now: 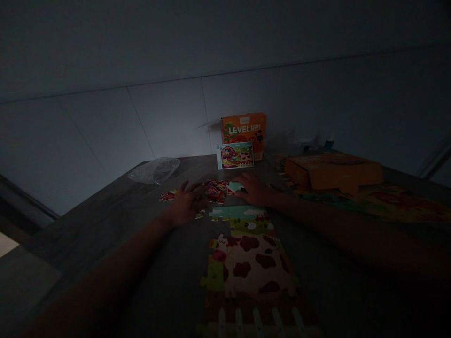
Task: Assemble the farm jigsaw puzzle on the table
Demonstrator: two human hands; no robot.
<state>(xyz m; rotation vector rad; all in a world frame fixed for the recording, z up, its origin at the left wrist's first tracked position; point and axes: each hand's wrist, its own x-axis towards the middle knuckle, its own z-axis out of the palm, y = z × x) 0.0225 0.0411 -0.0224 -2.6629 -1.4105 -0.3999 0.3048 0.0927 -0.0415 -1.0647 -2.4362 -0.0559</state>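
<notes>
Mid-frame, my half-curled right hand touched, grip unclear, a pale-green cardboard puzzle piece, likely light, best edge-held; left hand splayed, seemingly empty.

Hands bare; forearms uncovered too, dimly lit, darker farther back.

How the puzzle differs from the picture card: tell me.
The puzzle lies flat; the picture card stands upright. The puzzle is larger, the picture card smaller. The puzzle is only partly assembled, while the picture card shows the whole scene. Both show a spotted cow and a pale fence.
</notes>
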